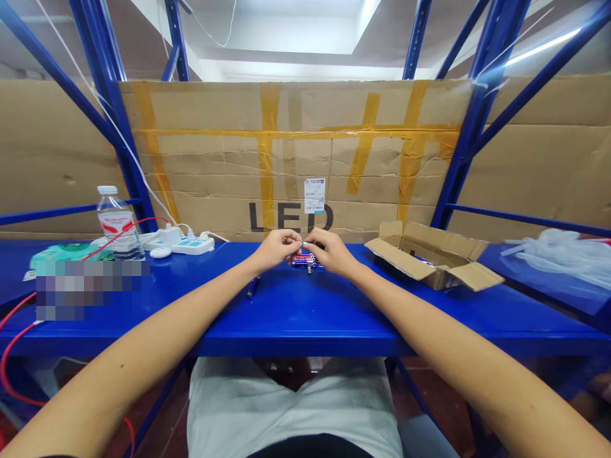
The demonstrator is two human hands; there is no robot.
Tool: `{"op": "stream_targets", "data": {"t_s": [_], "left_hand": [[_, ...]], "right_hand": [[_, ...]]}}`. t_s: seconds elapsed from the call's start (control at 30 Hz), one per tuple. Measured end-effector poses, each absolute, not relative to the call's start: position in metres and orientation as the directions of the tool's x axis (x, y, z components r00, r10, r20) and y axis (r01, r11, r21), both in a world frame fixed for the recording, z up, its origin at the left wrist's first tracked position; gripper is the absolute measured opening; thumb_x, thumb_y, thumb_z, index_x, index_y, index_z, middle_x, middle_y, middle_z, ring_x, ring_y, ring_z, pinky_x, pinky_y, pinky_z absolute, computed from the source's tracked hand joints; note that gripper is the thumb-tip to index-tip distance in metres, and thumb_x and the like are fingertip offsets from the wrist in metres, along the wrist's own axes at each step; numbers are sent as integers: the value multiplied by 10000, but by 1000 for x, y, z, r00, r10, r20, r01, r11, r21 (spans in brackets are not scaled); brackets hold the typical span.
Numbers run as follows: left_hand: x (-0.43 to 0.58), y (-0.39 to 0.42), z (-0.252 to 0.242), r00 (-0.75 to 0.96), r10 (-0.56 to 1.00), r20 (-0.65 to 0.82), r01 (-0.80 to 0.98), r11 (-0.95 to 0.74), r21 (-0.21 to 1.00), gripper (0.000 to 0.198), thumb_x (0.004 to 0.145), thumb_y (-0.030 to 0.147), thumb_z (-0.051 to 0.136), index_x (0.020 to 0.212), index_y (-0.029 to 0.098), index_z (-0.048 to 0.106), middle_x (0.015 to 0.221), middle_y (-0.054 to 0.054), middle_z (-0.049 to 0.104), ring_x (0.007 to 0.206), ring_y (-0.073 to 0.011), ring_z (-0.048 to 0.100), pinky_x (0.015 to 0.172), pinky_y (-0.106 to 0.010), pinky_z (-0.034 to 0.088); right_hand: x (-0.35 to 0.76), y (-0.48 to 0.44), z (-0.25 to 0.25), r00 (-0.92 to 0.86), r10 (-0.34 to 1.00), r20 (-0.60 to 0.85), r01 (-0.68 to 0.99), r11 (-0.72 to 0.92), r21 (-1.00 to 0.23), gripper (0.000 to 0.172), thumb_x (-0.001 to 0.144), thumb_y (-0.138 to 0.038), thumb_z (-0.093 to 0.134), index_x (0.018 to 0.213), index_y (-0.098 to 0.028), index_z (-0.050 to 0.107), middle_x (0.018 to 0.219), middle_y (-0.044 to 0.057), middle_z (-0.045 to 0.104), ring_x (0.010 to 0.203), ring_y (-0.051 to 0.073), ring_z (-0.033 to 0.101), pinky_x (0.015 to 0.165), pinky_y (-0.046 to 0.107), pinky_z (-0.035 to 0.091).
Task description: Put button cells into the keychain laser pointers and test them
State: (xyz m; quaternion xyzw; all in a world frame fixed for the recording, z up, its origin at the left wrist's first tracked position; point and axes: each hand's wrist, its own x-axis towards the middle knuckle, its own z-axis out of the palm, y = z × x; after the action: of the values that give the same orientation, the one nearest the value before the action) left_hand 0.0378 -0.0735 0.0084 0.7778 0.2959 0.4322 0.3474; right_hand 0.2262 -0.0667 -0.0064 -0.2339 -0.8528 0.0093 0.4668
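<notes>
One small pale piece (304,244), pinched in the fingertips of left hand (279,248) and right hand (331,249); one cluster of slim tubes (302,260), long axes left-right, just beneath both, toward the desk's (305,312) far edge.

The blue bench (305,318) bears a bottle (119,222) and power strip (193,246) at left. Small shiny tubes (301,260) lie mid-bench; an open carton (403,259) sits at right.
</notes>
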Motion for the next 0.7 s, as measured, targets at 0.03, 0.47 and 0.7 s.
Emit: {"op": "stream_targets", "data": {"t_s": [0.03,0.47,0.7], "left_hand": [[38,-74,8,450,759,471,159,-587,793,102,815,216,613,800,120,582,621,-10,621,458,-88,551,431,-204,456],[38,-75,8,432,758,489,231,-617,752,109,811,226,577,745,140,578,486,52,514,404,-64,455,441,-189,392],[35,-75,11,440,743,504,209,-631,747,144,809,275,609,774,136,588,495,44,516,414,-72,462,433,-198,383]], "right_hand": [[225,-67,-7,-453,415,789,403,885,-233,177,922,-237,508,765,-188,573,756,24,536,734,167,532,713,311,403],[227,-68,-8,-443,352,825,454,881,-132,214,712,-17,458,812,-206,450,800,20,474,740,169,477,663,293,389],[229,-72,-3,-470,301,830,383,917,-116,98,843,-102,514,835,-192,553,790,31,527,750,172,516,696,307,410]]}}
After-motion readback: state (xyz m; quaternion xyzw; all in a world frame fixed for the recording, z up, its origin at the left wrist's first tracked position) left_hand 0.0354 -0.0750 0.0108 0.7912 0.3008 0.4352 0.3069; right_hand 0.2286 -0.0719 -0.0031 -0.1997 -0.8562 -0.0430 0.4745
